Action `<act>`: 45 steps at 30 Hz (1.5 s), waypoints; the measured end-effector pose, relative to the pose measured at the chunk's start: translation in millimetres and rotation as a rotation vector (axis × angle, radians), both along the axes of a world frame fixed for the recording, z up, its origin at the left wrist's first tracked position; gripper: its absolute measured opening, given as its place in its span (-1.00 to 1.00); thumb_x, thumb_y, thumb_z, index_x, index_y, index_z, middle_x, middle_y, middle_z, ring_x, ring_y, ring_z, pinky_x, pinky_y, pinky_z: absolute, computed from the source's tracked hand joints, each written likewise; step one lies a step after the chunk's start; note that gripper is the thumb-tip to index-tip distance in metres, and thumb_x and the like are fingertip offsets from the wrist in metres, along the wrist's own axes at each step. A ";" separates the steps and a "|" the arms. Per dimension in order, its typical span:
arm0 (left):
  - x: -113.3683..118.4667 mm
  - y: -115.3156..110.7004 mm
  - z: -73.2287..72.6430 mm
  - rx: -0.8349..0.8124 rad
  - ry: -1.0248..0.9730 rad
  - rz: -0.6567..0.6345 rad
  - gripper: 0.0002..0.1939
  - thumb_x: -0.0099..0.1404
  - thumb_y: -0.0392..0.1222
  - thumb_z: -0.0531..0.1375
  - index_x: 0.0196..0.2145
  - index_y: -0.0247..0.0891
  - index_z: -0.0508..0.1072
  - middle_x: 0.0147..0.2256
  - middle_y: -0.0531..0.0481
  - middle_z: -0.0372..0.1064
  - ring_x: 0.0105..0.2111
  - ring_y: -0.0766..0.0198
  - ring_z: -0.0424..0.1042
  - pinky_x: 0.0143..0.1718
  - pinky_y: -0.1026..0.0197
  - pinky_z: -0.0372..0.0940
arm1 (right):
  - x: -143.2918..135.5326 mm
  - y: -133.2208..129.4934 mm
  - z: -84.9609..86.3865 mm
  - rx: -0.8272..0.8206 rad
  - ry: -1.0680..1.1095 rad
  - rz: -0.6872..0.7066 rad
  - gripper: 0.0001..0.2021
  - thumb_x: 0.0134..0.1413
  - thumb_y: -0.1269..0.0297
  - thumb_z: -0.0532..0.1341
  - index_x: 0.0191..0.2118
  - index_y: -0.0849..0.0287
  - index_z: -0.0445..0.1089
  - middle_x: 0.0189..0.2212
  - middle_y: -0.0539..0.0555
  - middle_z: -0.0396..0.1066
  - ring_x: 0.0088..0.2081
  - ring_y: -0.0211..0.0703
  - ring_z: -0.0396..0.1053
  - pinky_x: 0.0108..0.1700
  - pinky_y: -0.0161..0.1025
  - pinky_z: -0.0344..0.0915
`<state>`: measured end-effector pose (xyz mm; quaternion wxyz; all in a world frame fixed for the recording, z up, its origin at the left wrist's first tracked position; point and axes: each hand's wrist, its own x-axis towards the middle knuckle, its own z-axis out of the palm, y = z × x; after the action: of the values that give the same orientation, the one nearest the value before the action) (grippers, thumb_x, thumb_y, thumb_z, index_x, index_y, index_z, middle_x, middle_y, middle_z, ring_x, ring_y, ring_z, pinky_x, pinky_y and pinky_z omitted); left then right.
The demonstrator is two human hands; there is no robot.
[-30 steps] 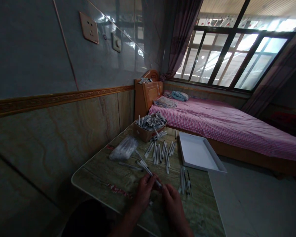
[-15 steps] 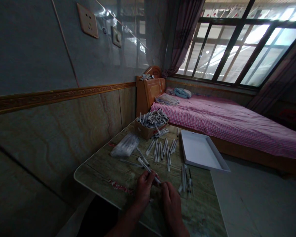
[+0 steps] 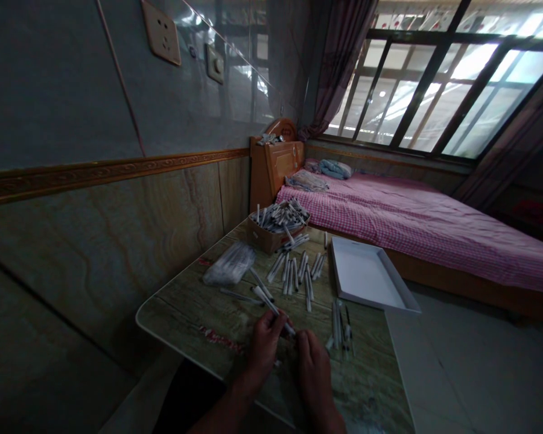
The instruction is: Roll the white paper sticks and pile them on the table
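Near the front of the table, my left hand (image 3: 268,337) is closed around a pale pen (image 3: 271,306) that slants from upper left to lower right. The fingers of my right hand (image 3: 312,355) are pinched at the pen's lower right end, so that tip is hidden. Beyond my hands lie several white-bodied pens (image 3: 291,274) in loose rows. Right of my right hand is a small group of clear tubes and thin dark refills (image 3: 341,328). A clear plastic bag (image 3: 230,264) with slender pieces in it rests to the left.
A cardboard box (image 3: 265,241) heaped with pens stands at the table's far end. The shallow white tray (image 3: 366,274) lies along the right edge of the table (image 3: 185,325). Behind is a bed (image 3: 389,211) with a pink checked cover; a tiled wall (image 3: 163,241) runs along the left.
Both hands keep their grip on the pen and have barely moved. The view has shifted very slightly.
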<state>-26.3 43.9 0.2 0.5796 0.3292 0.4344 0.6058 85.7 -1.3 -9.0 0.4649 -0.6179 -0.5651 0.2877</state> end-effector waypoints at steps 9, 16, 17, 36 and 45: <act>0.0 -0.9 3.4 -0.006 -0.029 0.004 -0.54 -0.08 0.20 0.40 -0.49 -0.26 0.44 -0.57 0.08 0.42 -0.56 0.32 0.38 -0.49 0.29 0.30 | 0.0 0.6 -2.6 -0.012 0.107 0.000 -0.71 0.15 0.00 0.16 -0.36 0.13 0.40 -0.46 0.00 0.43 -0.39 -0.14 0.38 -0.32 -0.28 0.26; 0.2 0.4 -1.3 -0.009 -0.054 0.014 -0.55 -0.08 0.18 0.42 -0.49 -0.27 0.46 -0.56 0.06 0.44 -0.55 0.32 0.39 -0.48 0.30 0.30 | -0.5 -1.2 3.2 0.010 0.124 0.026 -0.70 0.19 0.03 0.15 -0.37 0.14 0.45 -0.44 0.03 0.48 -0.38 -0.14 0.41 -0.29 -0.28 0.28; 0.3 0.6 -1.9 -0.006 -0.054 0.012 -0.55 -0.07 0.17 0.41 -0.49 -0.28 0.46 -0.55 0.06 0.44 -0.56 0.33 0.38 -0.49 0.31 0.29 | -0.7 -1.7 3.3 0.013 0.131 0.017 -0.70 0.18 0.02 0.16 -0.37 0.14 0.46 -0.45 0.02 0.48 -0.39 -0.14 0.41 -0.30 -0.29 0.29; 1.3 -4.3 2.6 -0.050 0.003 -0.029 -0.49 0.05 0.32 0.28 -0.37 -0.21 0.36 -0.53 0.05 0.46 -0.51 0.20 0.53 -0.58 0.23 0.43 | 62.4 -14.2 15.4 -0.104 -0.427 -0.211 -0.75 0.18 0.10 0.11 -0.29 0.02 0.50 -0.27 0.05 0.50 -0.29 -0.12 0.45 -0.28 -0.28 0.25; 2.0 -4.5 5.3 -0.024 0.008 -0.051 -0.48 0.03 0.33 0.28 -0.38 -0.20 0.37 -0.54 0.03 0.48 -0.51 0.17 0.54 -0.55 0.21 0.43 | 65.4 -12.7 11.9 -0.159 -0.531 -0.204 -0.76 0.21 0.17 0.10 -0.22 0.01 0.52 -0.22 0.05 0.47 -0.23 -0.13 0.44 -0.28 -0.29 0.24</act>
<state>-24.2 39.4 5.5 0.5970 0.3359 0.4353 0.5842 151.2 -14.0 2.9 0.2771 -0.7596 -0.5778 0.1111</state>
